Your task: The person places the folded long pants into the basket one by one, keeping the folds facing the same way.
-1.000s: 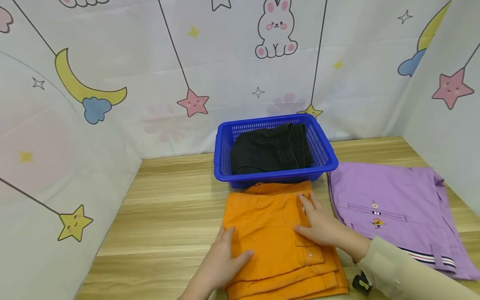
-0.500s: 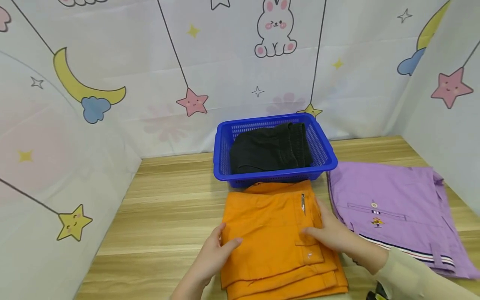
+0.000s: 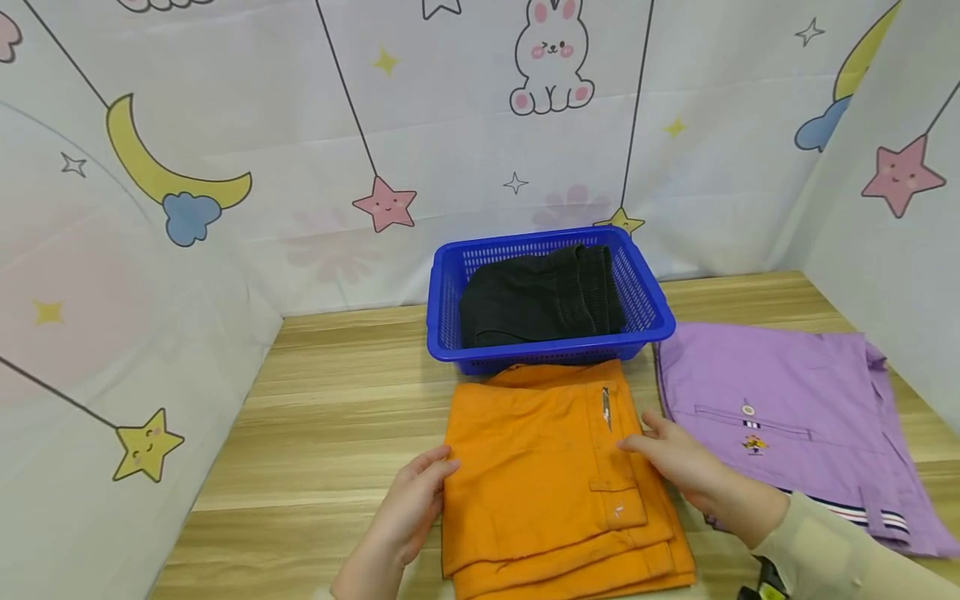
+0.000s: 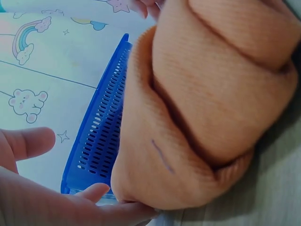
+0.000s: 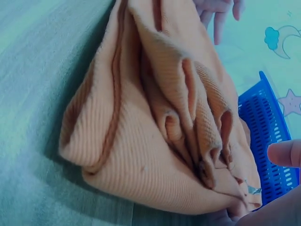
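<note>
Orange corduroy pants (image 3: 540, 475) lie folded in several layers on the wooden table, just in front of the blue basket. At their left edge is my left hand (image 3: 405, 504), its fingertips touching the cloth. In the left wrist view the thumb (image 4: 35, 143) stands apart from the fingers, which reach to the lower edge of the fold. My right hand (image 3: 693, 467) is at the right edge of the pants. The right wrist view shows its thumb (image 5: 284, 153) off the fabric and other fingers partly hidden beneath the edge.
The blue plastic basket (image 3: 555, 346) stands against the printed backdrop (image 3: 450, 100) and holds folded black pants (image 3: 525, 300). Purple pants (image 3: 780, 392) with a striped waistband lie flat on the right. Bare wood table (image 3: 330, 400) shows on the left.
Both hands have drawn outward from the top of the orange pants to their left and right edges. The pants have stayed nearly in place.
</note>
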`<state>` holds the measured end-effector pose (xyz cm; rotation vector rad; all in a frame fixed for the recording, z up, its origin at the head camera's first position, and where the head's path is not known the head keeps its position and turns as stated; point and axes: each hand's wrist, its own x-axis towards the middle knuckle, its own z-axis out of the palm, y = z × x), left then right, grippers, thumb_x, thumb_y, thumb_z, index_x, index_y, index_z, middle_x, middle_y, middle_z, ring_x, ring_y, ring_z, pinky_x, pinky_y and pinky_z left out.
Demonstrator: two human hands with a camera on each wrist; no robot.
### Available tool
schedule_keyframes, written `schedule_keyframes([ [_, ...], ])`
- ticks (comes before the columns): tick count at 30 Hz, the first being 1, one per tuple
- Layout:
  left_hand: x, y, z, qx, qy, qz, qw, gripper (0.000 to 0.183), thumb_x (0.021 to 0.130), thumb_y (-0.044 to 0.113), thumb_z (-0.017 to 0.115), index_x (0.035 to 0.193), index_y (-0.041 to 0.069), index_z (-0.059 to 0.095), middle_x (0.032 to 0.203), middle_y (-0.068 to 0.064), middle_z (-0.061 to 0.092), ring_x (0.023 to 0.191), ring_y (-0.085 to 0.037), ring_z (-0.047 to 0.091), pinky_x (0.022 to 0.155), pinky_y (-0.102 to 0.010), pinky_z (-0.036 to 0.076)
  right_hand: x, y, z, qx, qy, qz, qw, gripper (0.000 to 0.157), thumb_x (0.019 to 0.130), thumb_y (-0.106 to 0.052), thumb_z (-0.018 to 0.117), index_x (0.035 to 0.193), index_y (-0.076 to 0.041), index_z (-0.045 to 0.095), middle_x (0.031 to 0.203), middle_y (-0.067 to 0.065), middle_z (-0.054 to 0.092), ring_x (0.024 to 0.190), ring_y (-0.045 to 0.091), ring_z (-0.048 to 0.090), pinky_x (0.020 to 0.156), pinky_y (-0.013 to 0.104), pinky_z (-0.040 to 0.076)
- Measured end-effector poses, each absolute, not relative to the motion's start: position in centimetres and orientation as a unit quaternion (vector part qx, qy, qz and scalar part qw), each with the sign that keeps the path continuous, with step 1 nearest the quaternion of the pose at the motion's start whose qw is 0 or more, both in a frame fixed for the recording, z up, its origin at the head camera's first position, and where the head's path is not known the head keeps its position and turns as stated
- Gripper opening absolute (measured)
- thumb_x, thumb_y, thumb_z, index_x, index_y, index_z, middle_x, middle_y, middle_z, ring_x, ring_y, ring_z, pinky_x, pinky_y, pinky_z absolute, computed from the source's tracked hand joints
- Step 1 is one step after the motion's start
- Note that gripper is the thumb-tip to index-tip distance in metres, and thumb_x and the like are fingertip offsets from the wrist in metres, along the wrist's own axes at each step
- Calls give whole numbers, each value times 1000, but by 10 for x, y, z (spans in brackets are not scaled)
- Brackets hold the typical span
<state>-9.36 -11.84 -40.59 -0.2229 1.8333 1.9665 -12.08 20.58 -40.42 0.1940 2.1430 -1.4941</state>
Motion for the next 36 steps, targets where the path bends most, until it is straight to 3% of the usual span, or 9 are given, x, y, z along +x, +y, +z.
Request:
schedule_keyframes([
  [3,-94,-121,-406,-94,643,728,217,62,98,21,42,145,-10,16,150,-33,13,139,-49,17,113,-59,19,-122,207,-406,83,770,-573,269,81,95,-27,50,144,16,3,150,36,8,139,49,11,113,59,16],
  [8,-98,-125,-407,-97,615,750,224,63,99,20,39,146,-10,10,150,-34,12,138,-49,18,114,-58,17,-121,204,-407,94,730,-622,269,66,96,-25,46,143,15,20,142,31,38,127,37,45,106,51,37],
  [10,-99,-126,-407,-95,603,758,229,65,99,20,38,146,-11,5,150,-36,9,139,-49,15,115,-58,15,-120,203,-408,95,714,-639,269,62,97,-23,45,142,13,25,137,27,45,118,28,52,103,48,41],
  [14,-101,-128,-408,-88,582,771,241,69,99,20,36,145,-12,-3,149,-38,6,141,-47,11,116,-55,12,-119,203,-408,96,694,-659,272,60,96,-22,45,142,10,25,135,23,48,112,19,55,104,46,40],
  [17,-101,-129,-409,-83,587,766,249,68,99,22,37,146,-12,2,148,-36,14,137,-41,22,114,-50,21,-120,205,-410,95,687,-666,273,62,97,-23,45,144,10,21,136,21,47,110,17,56,105,46,39],
  [23,-100,-130,-410,-75,593,758,262,67,98,26,40,147,-7,9,146,-28,23,119,-24,42,96,-33,40,-121,208,-414,90,655,-692,289,65,96,-24,47,146,7,18,131,16,53,107,14,58,101,41,44],
  [28,-99,-129,-414,-70,593,759,259,64,98,26,41,148,-4,14,146,-24,27,112,-20,51,88,-33,45,-122,213,-418,69,637,-707,299,65,97,-27,49,144,8,21,117,5,61,105,13,60,95,35,49],
  [36,-98,-128,-419,-69,586,766,257,65,98,23,45,150,1,12,148,-25,31,113,-15,55,92,-33,45,-120,214,-424,57,634,-712,296,69,96,-36,52,142,8,24,107,1,67,98,13,65,88,33,53],
])
